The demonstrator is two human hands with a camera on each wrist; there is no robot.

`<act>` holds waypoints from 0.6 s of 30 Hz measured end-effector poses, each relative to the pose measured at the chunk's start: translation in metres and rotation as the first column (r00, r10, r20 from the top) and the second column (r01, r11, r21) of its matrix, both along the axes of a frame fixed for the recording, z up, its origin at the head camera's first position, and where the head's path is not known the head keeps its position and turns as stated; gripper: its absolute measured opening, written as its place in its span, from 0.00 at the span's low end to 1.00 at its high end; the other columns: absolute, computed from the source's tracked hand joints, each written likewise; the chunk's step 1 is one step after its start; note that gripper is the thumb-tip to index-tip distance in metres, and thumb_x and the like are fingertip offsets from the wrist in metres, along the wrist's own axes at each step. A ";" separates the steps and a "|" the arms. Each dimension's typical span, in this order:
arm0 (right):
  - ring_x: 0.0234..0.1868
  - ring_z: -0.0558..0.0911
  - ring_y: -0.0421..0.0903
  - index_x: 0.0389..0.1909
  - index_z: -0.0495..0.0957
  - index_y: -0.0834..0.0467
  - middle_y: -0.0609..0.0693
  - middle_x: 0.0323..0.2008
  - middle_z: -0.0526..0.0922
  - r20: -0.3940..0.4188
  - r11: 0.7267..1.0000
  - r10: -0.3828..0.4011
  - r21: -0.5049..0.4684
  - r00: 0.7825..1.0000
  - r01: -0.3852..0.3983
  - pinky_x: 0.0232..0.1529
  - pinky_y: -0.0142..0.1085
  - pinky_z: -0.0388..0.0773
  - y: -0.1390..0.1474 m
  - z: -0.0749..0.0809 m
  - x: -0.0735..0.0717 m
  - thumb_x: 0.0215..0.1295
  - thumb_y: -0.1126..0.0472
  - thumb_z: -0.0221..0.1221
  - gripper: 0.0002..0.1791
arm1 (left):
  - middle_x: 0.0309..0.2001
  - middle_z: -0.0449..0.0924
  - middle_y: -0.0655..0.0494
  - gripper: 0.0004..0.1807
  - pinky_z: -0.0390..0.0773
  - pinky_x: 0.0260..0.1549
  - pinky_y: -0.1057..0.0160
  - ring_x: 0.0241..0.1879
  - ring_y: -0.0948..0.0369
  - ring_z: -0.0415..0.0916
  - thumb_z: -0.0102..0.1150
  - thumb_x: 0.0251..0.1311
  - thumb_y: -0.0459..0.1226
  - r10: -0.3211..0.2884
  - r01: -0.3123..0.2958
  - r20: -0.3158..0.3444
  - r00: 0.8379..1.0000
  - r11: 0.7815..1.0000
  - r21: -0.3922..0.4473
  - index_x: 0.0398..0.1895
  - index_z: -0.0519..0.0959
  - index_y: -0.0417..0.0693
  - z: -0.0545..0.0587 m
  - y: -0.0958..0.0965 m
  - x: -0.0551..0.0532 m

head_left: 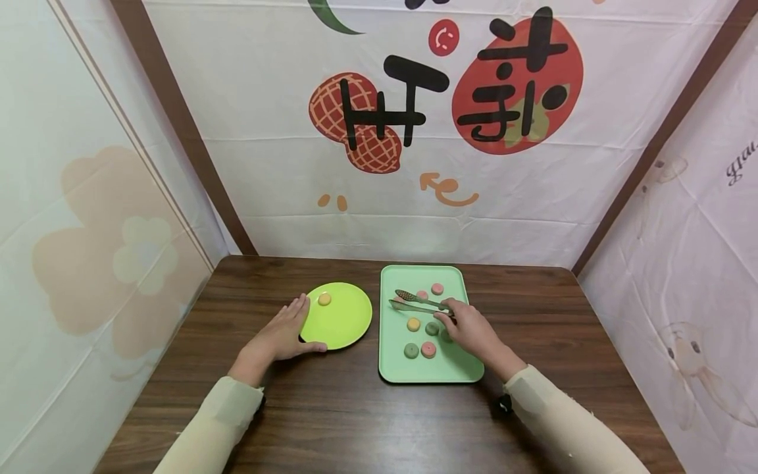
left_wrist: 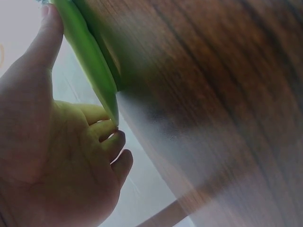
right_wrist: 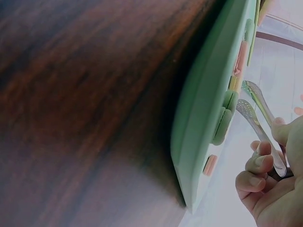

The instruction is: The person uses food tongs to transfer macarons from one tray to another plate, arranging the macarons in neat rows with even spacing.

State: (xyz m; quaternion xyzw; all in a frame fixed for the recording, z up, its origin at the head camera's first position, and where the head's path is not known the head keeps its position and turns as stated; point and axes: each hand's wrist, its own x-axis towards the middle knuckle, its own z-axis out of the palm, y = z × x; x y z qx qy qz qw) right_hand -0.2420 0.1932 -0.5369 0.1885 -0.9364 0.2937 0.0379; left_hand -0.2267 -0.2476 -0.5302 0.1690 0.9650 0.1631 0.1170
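My right hand [head_left: 474,330] grips metal tongs [head_left: 417,307] with perforated ends, held over a mint-green tray [head_left: 391,368]. The two ends of the tongs stand slightly apart, near a pink macaron [head_left: 422,295]; whether they touch one cannot be told. On the tray lie several macarons in pink, green and yellow, among them a yellow macaron [head_left: 413,324]. My left hand [head_left: 284,332] rests against the left edge of a lime-green plate [head_left: 349,326], fingers and thumb spread along its rim. One pale yellow macaron [head_left: 324,299] lies near the plate's upper left.
The plate and tray stand side by side on a dark wooden table [head_left: 331,421], with a narrow gap between them. Behind the table hangs a white printed cloth [head_left: 266,178]. More cloth walls stand to the left and right.
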 end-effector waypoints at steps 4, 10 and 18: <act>0.26 0.76 0.39 0.53 0.83 0.58 0.43 0.30 0.79 -0.010 1.000 0.003 0.000 1.000 -0.003 0.26 0.36 0.75 0.000 0.000 0.000 0.81 0.51 0.62 0.14 | 0.85 0.40 0.27 0.72 0.47 0.83 0.38 0.85 0.36 0.41 0.68 0.61 0.69 0.001 -0.001 0.000 1.000 1.000 0.002 0.84 0.43 0.24 -0.002 0.000 0.000; 0.25 0.75 0.39 0.52 0.84 0.57 0.42 0.29 0.79 -0.020 1.000 0.017 -0.006 1.000 -0.017 0.26 0.36 0.74 0.000 -0.001 0.000 0.81 0.52 0.62 0.13 | 0.85 0.40 0.28 0.72 0.47 0.83 0.38 0.85 0.36 0.41 0.68 0.61 0.69 0.006 -0.006 -0.001 1.000 1.000 0.006 0.84 0.43 0.24 -0.002 -0.001 0.000; 0.28 0.78 0.37 0.54 0.85 0.60 0.45 0.34 0.84 -0.042 1.000 0.022 -0.002 0.999 -0.022 0.28 0.36 0.77 -0.001 0.000 0.001 0.80 0.52 0.63 0.16 | 0.85 0.39 0.29 0.72 0.47 0.83 0.39 0.85 0.37 0.41 0.68 0.61 0.70 0.009 -0.009 0.008 1.000 1.000 0.006 0.84 0.42 0.25 0.000 0.000 0.002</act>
